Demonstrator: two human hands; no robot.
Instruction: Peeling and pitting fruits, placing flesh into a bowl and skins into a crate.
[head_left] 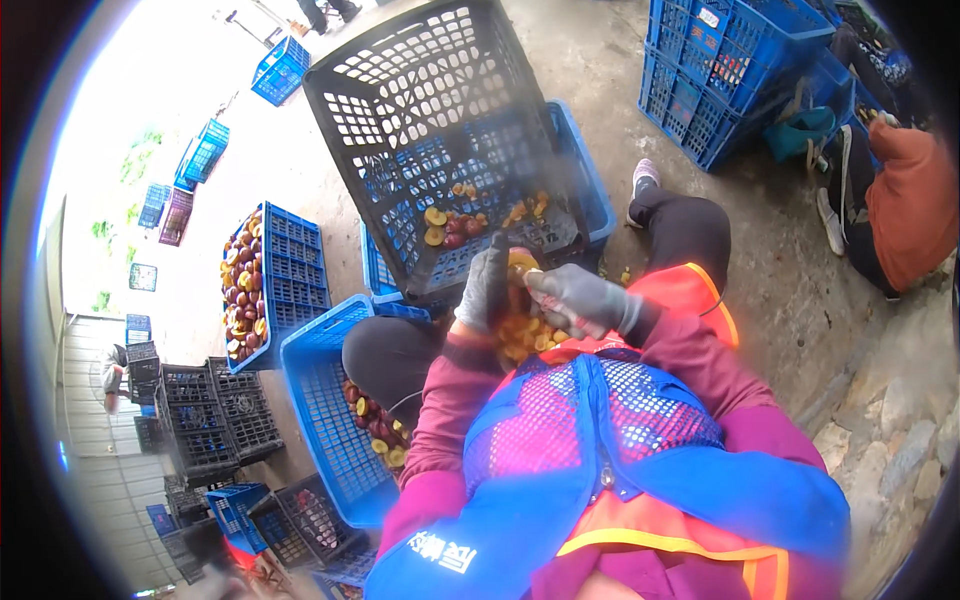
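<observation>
Both my hands wear grey gloves and work close together at the near end of a tilted black crate [420, 110]. My left hand [484, 288] is closed on a cut plum [521, 261] with yellow flesh, one finger pointing up. My right hand [580, 300] is closed against the plum's other side; what lies inside its fist is hidden. Below the hands, blurred yellow fruit pieces [520, 335] show near my lap. Inside the black crate lie several red plums [455, 235] and yellow halves.
A blue crate [340, 440] with plum halves stands by my left knee. Another blue crate [290, 270] full of plums is farther left. Black crates [205, 425] stack behind it. Stacked blue crates [700, 90] and a seated person in orange [912, 195] are at right.
</observation>
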